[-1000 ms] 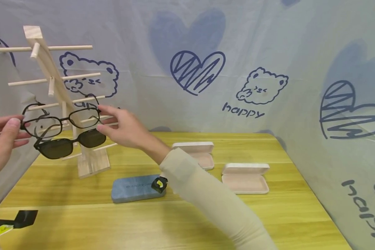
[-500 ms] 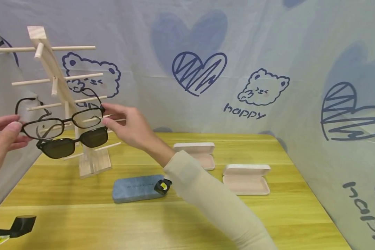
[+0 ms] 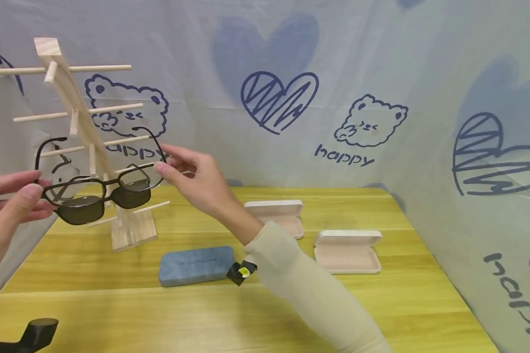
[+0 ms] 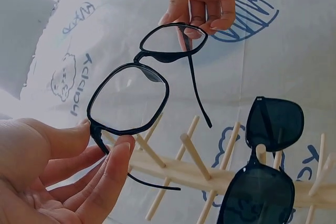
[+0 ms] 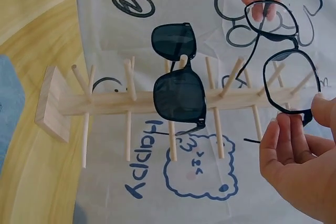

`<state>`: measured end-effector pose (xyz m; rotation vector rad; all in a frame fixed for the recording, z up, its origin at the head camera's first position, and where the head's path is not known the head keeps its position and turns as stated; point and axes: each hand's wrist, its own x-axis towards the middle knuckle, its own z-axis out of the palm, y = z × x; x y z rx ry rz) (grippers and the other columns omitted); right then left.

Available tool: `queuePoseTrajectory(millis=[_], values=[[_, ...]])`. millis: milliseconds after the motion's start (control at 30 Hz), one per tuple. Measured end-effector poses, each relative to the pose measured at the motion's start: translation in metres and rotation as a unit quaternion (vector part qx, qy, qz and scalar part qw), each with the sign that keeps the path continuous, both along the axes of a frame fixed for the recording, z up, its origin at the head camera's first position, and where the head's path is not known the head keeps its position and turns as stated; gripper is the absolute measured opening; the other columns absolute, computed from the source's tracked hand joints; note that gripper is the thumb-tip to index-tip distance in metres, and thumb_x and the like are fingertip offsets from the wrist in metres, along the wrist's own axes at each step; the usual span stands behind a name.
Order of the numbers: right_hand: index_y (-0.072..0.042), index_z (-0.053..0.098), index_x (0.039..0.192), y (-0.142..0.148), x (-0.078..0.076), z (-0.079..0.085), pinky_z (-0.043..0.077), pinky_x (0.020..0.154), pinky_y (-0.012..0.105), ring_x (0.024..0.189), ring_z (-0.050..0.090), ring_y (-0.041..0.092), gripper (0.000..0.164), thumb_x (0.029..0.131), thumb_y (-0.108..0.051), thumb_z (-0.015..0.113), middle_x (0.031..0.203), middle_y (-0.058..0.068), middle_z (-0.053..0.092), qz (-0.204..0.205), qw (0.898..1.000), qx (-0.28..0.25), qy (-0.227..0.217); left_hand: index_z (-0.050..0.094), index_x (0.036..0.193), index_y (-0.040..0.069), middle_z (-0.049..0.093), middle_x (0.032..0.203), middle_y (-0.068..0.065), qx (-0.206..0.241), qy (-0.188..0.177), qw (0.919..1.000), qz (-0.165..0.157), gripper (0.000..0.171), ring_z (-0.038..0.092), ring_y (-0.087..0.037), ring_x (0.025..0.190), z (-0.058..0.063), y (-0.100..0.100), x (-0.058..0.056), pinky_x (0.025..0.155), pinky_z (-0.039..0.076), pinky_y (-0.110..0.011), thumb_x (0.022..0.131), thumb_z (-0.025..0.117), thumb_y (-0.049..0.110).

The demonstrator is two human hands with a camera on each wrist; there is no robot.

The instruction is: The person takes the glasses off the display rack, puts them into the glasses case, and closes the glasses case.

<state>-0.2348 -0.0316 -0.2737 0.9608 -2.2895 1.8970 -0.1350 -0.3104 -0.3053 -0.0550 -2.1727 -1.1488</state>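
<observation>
Black-rimmed clear glasses [image 3: 112, 182] hang in the air between my two hands, arms unfolded, in front of a wooden rack [image 3: 86, 117]. My left hand [image 3: 6, 215] pinches the frame at its left corner between thumb and fingers; my right hand [image 3: 198, 182] pinches the opposite corner. Just beyond, dark sunglasses [image 5: 181, 87] sit with their bridge on a stubby peg [image 5: 183, 60] of the rack, and in the head view the clear pair overlaps their upper part. Thin crossbars [image 3: 119, 107] jut to both sides at several heights behind the frame; whether any touches it, I cannot tell. Right of the rack's foot, a closed blue case [image 3: 196, 265] lies flat, its lettering too faint to read. Farther right, two white cases stand open, showing pale pink insides: a rear case [image 3: 276, 210] partly hidden behind my right arm and cream sleeve [image 3: 309, 284], and a front case [image 3: 349, 258] nearer me. All stand on a yellow wood-grain bench [image 3: 168, 314], closed in at the back and right by pale cloth [image 3: 203, 157] printed with blue hearts, bear faces and the word "happy."
</observation>
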Motion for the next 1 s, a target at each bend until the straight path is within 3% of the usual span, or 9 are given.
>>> queuePoseTrajectory(millis=[333,567,633,833,1000], values=[[-0.008,0.057,0.147,0.019,0.007,-0.001,0.053,0.074,0.014,0.093,0.068,0.011,0.047,0.102,-0.017,0.066,0.112,0.015,0.072,-0.008,1.000,-0.007,-0.021,0.072,0.128,0.015,0.072,0.108,0.030,0.064,0.012,0.9975,-0.025,0.035,0.069,0.014,0.072,0.013,0.027,0.006,0.077,0.050,0.000,0.099,0.063,-0.002],[-0.006,0.058,0.146,0.035,0.009,-0.004,0.056,0.077,0.017,0.092,0.066,0.006,0.046,0.102,-0.015,0.066,0.112,0.018,0.071,-0.013,0.999,-0.018,-0.030,0.073,0.121,0.022,0.075,0.105,0.023,0.081,0.019,0.9933,-0.081,0.038,0.072,0.007,0.067,0.015,0.045,0.005,0.080,0.052,-0.002,0.098,0.062,-0.007],[-0.006,0.058,0.146,0.040,0.009,-0.005,0.059,0.082,0.019,0.094,0.067,0.007,0.045,0.102,-0.015,0.066,0.113,0.019,0.071,-0.015,0.999,-0.020,-0.034,0.074,0.122,0.020,0.075,0.102,0.024,0.079,0.013,0.9937,-0.078,0.037,0.072,0.006,0.067,0.015,0.050,0.005,0.079,0.052,-0.003,0.098,0.063,-0.006],[-0.007,0.058,0.146,0.056,0.010,-0.011,0.060,0.087,0.023,0.095,0.066,0.009,0.045,0.102,-0.015,0.065,0.113,0.017,0.069,-0.025,0.999,-0.020,-0.041,0.072,0.125,0.000,0.069,0.088,0.037,0.026,-0.026,0.9987,-0.036,0.028,0.070,0.011,0.067,0.016,0.067,0.007,0.073,0.051,-0.001,0.098,0.069,0.005],[-0.007,0.058,0.146,0.070,0.013,-0.021,0.060,0.088,0.028,0.093,0.066,0.009,0.045,0.102,-0.015,0.065,0.112,0.016,0.069,-0.037,0.998,-0.011,-0.042,0.073,0.122,-0.002,0.071,0.095,0.033,0.012,-0.039,0.9974,-0.059,0.027,0.072,0.008,0.070,0.015,0.076,0.005,0.071,0.054,-0.005,0.096,0.072,0.007]])
